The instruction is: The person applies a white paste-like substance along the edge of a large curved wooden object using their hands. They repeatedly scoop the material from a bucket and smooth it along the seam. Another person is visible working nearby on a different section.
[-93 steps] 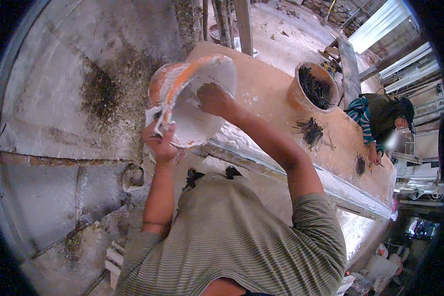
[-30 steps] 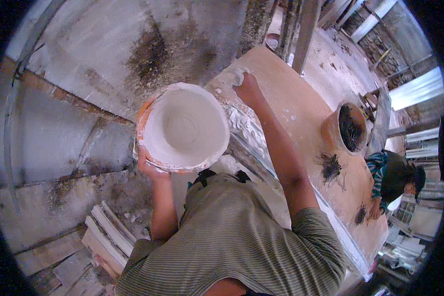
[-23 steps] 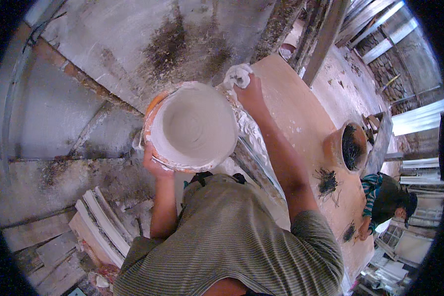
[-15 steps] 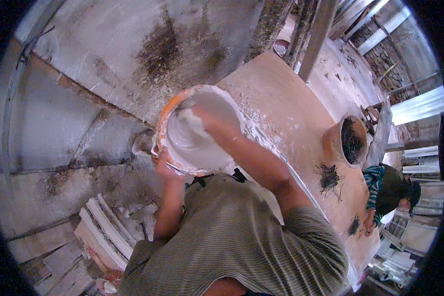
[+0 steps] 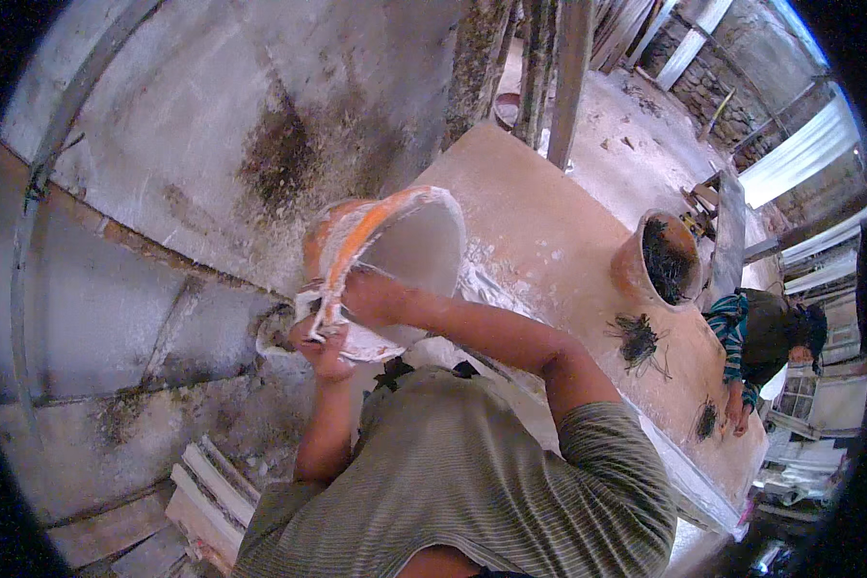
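Note:
An orange bucket (image 5: 364, 231), its rim and inner wall coated with white plaster-like paste, is tipped toward me at the near left end of the table. My left hand (image 5: 324, 351) grips the bucket's near-left rim, fingers wrapped on the edge. Across the mouth of the bucket reaches my right forearm, and my right hand (image 5: 374, 297) is inside at the left wall. Its fingers are hidden, so whether they hold anything does not show.
A board-topped table (image 5: 539, 212) with white smears runs to the right. On it are a second bucket (image 5: 636, 260) with dark fibres and clumps of fibre (image 5: 636, 339). A co-worker's hands (image 5: 739, 409) rest at its far right edge. White slabs (image 5: 212, 491) lean at lower left.
The bucket has tipped toward me, so its orange outer side shows and the paste pool is out of sight. My right hand has moved from the middle of the bucket to its near-left wall.

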The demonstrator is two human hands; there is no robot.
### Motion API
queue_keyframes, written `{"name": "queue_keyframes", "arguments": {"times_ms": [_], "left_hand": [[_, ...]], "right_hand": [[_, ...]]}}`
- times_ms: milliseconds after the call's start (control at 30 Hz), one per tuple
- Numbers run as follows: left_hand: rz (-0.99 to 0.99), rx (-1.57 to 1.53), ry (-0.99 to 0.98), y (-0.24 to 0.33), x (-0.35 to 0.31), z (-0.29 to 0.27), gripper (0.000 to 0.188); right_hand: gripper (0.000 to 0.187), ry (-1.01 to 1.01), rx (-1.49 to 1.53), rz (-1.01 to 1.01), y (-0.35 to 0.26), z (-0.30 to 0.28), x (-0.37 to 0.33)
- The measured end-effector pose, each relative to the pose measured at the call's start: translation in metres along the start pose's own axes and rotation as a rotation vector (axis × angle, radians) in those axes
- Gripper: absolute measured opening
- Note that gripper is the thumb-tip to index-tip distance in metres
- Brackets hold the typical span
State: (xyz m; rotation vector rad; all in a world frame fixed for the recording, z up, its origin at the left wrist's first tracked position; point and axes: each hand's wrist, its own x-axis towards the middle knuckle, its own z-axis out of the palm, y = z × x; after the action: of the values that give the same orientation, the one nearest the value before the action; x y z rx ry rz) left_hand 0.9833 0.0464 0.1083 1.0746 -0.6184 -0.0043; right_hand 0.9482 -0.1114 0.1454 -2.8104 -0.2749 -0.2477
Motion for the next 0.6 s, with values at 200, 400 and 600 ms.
{"name": "queue_keyframes", "arguments": {"times_ms": [200, 400, 600], "left_hand": [[-0.031, -0.055, 0.058, 0.028, 0.024, 0.028, 0.027], [-0.140, 0.185, -0.270, 0.037, 0.030, 0.050, 0.018], [-0.010, -0.132, -0.411, 0.068, 0.039, 0.096, 0.013]], "right_hand": [[0.030, -0.074, -0.199, 0.076, 0.049, -0.054, -0.030], [0.039, -0.103, -0.264, 0.221, 0.066, -0.018, -0.069], [0.039, 0.210, -0.302, 0.139, 0.084, -0.021, -0.075]]}}
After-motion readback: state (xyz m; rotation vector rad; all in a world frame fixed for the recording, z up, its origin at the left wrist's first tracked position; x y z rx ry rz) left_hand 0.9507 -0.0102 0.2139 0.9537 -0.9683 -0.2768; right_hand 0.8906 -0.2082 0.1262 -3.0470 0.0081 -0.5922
